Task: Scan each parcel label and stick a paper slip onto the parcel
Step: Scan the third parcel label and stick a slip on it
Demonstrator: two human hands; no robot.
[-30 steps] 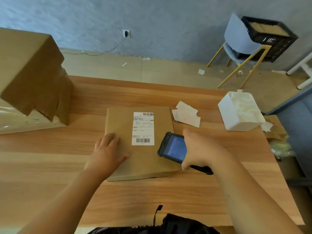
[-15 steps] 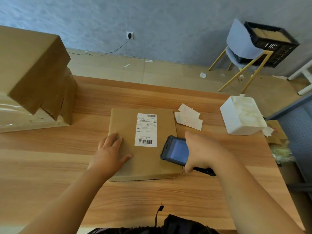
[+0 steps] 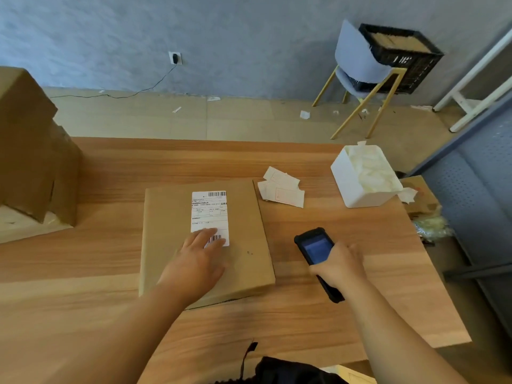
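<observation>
Now left hand (image 3: pixel 199 261) lies flat on parcel (image 3: pixel 166 217); right hand (image 3: pixel 339 268) grips scanner (image 3: pixel 313 246) just off its right edge

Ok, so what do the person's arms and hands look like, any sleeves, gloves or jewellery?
Both are bare. The left hand and right hand wear no gloves, and no ring, watch or bracelet shows. No sleeves show anywhere in view. A dark garment with a thin black strap shows at the bottom edge.

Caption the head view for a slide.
Left hand on the label, right hand holding the scanner beside the parcel.
</observation>
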